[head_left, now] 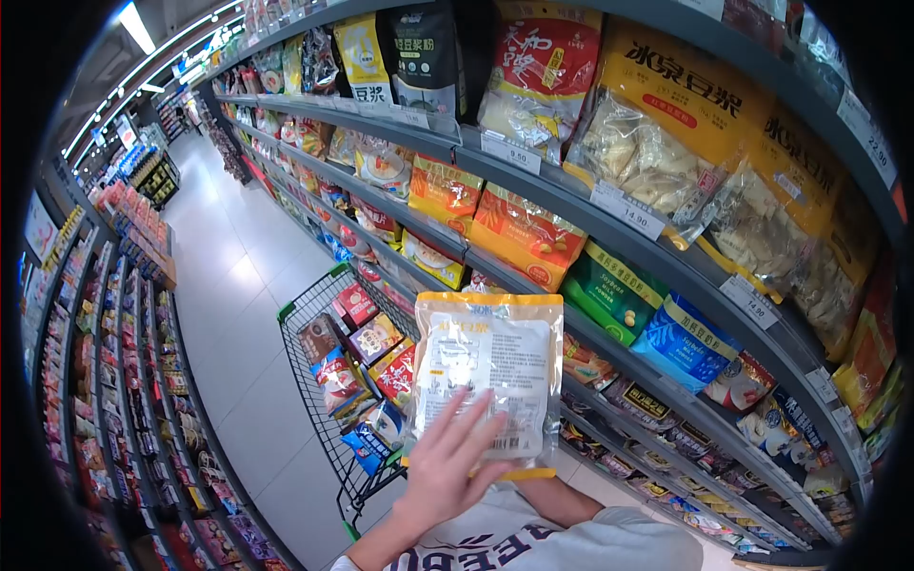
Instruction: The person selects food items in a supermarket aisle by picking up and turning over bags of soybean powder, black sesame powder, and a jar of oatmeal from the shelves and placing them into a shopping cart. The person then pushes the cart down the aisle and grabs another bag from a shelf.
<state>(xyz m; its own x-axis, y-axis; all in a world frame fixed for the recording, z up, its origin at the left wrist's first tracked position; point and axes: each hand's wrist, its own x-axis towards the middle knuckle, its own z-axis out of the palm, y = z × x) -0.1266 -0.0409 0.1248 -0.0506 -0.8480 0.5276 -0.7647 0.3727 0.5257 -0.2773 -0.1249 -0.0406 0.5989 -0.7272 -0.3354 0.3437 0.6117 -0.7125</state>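
A clear and white soy milk powder bag (487, 371) with yellow bands at top and bottom is held up before me, its printed back facing me. My left hand (455, 455) lies across the lower front of this bag, fingers stretched out and spread over the print. From the right, my right forearm (562, 499) runs behind the bag, which it supports from there; the right hand and its fingers are hidden. Just left of the bag stands a shopping cart (314, 419) holding several packets, among them a red and white bag (395, 371) and a brown box (324, 347).
Shelves on the right carry large yellow soy milk bags (685, 76), a green pouch (609, 290), a blue pouch (681, 343) and orange pouches (526, 236), with price tags (626, 211) on the edges. A tiled aisle (224, 285) separates them from the left shelves (109, 381).
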